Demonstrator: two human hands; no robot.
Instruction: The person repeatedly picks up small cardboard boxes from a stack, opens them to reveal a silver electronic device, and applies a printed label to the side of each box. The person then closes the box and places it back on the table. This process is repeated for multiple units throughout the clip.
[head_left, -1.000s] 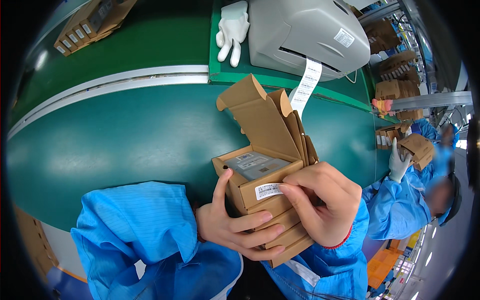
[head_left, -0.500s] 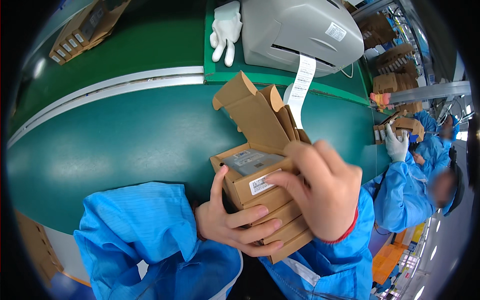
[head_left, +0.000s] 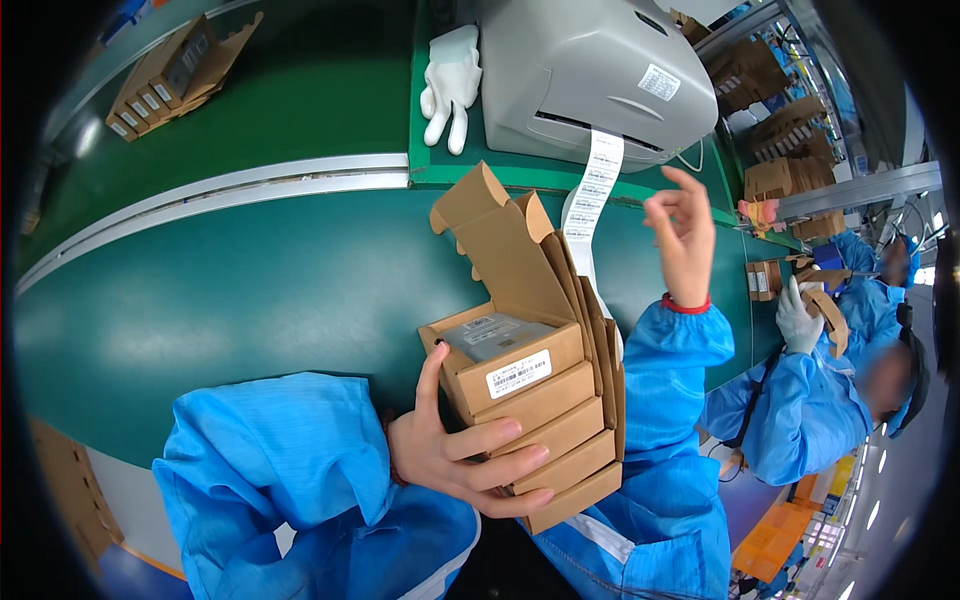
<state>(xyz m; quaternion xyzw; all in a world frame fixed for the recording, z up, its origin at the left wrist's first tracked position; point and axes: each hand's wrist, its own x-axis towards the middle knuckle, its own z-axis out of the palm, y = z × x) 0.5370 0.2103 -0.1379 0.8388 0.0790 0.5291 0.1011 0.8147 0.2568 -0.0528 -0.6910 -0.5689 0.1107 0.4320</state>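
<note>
My left hand [head_left: 455,450] is closed round a stack of small brown cardboard boxes [head_left: 555,420], its thumb at the top box's rim and its fingers spread along the side. The top box has its lid [head_left: 500,230] raised, and a grey device [head_left: 490,335] lies inside. A white label [head_left: 519,374] sits flat on that box's front end. The lower boxes' end faces show no label; their flaps stand up at the right. My right hand [head_left: 686,240] is lifted beyond the stack, fingers apart and holding nothing, right of a strip of printed labels [head_left: 588,205].
A grey label printer [head_left: 600,85] feeds out the strip. White gloves [head_left: 452,90] lie beside it on the green table [head_left: 250,280]. More labelled boxes [head_left: 165,85] stand at the far left behind a metal rail [head_left: 290,178]. Co-workers in blue [head_left: 800,410] handle boxes at right.
My right hand has left the label on the top box's end and moved up and away, right of the label strip. My left hand keeps hold of the stack.
</note>
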